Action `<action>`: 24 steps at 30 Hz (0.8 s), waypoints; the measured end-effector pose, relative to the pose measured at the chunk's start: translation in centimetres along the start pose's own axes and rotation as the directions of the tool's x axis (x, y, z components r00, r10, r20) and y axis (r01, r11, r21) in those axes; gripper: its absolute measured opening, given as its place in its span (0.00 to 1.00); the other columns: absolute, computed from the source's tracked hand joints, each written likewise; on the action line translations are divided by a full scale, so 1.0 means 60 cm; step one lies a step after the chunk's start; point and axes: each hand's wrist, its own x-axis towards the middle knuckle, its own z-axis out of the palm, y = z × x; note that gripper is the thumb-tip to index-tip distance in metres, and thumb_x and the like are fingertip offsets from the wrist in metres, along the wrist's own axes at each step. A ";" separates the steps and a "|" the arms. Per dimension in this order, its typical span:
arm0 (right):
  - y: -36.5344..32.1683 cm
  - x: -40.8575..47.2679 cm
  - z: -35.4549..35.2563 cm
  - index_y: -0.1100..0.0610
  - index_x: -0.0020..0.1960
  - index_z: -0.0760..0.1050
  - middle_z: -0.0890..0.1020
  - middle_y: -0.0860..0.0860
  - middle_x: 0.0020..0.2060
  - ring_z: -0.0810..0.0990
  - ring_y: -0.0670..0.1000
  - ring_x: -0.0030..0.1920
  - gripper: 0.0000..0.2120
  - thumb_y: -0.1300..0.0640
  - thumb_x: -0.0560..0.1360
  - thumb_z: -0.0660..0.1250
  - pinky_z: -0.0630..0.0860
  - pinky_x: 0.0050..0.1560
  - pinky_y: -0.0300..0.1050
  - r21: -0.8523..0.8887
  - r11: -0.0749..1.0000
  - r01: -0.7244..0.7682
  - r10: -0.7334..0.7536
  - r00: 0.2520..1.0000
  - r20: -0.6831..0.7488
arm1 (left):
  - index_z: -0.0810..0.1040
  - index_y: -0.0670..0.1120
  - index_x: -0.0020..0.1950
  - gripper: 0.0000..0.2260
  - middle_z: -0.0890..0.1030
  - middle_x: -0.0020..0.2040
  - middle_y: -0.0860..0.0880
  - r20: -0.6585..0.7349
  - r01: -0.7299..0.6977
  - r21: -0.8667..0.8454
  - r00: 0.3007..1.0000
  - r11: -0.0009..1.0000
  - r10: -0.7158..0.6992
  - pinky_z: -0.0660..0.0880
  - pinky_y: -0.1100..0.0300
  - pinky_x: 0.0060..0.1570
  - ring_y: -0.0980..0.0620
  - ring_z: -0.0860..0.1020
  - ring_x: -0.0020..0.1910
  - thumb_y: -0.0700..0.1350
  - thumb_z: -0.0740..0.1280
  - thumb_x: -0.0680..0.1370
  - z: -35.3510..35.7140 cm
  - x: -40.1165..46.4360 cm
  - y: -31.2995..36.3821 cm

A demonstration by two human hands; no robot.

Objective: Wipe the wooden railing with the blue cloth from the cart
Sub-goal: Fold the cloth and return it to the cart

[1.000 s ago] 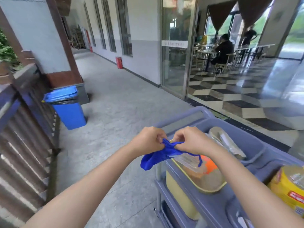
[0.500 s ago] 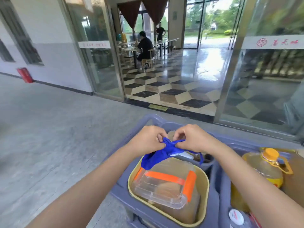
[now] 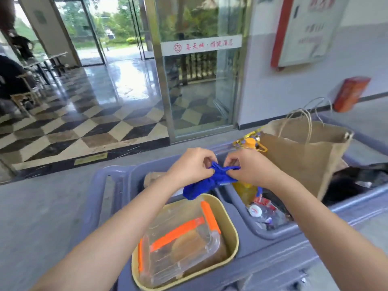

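A bunched blue cloth (image 3: 201,185) hangs between both hands above the grey-blue cart (image 3: 100,192). My left hand (image 3: 190,165) pinches its upper left end. My right hand (image 3: 249,169) pinches the upper right end, close beside the left. The cloth's lower tail droops toward the yellow tub (image 3: 232,221). No wooden railing is in view.
The yellow tub holds a clear box with orange clips (image 3: 178,246). The right bin holds an oil bottle (image 3: 251,143), small bottles and a brown paper bag (image 3: 302,156). Beyond the cart stand a glass door (image 3: 199,66) and a checkered lobby floor; a seated person is at far left.
My view has swung right, from the railing and blue bin to the cart and glass door. Both hands kept hold of the blue cloth above the cart.
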 end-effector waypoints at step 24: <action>0.159 -0.218 0.102 0.55 0.40 0.76 0.81 0.52 0.39 0.77 0.53 0.42 0.04 0.60 0.66 0.64 0.75 0.42 0.49 0.026 0.912 -0.409 0.402 0.905 0.137 | 0.80 0.43 0.43 0.06 0.84 0.41 0.45 0.388 -0.104 -0.040 0.915 0.994 0.112 0.77 0.57 0.41 0.48 0.80 0.40 0.42 0.71 0.68 0.266 -0.001 0.039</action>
